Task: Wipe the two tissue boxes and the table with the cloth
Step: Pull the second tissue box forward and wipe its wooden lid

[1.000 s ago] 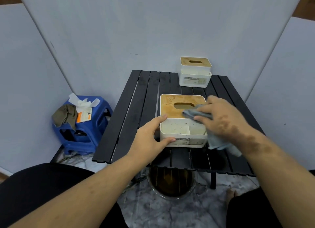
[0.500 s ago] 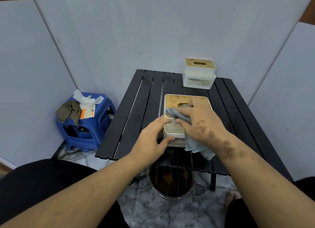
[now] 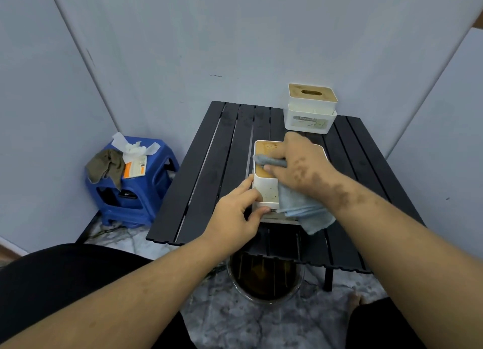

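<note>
Still early on: the right hand (image 3: 300, 165) presses the cloth (image 3: 298, 205) onto the stained near tissue box (image 3: 266, 189) by the tabletop (image 3: 209, 165)'s front edge, left hand (image 3: 237, 215) gripping its corner, while the far tissue box (image 3: 311, 111) at the back edge looks untouched.

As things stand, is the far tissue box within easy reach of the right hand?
Probably yes. The right hand holds the cloth on the near box; the far box stands just beyond it with only bare table between.

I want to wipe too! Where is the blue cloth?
In the head view, the blue cloth is under the right hand, on the near tissue box at the table's front.
</note>
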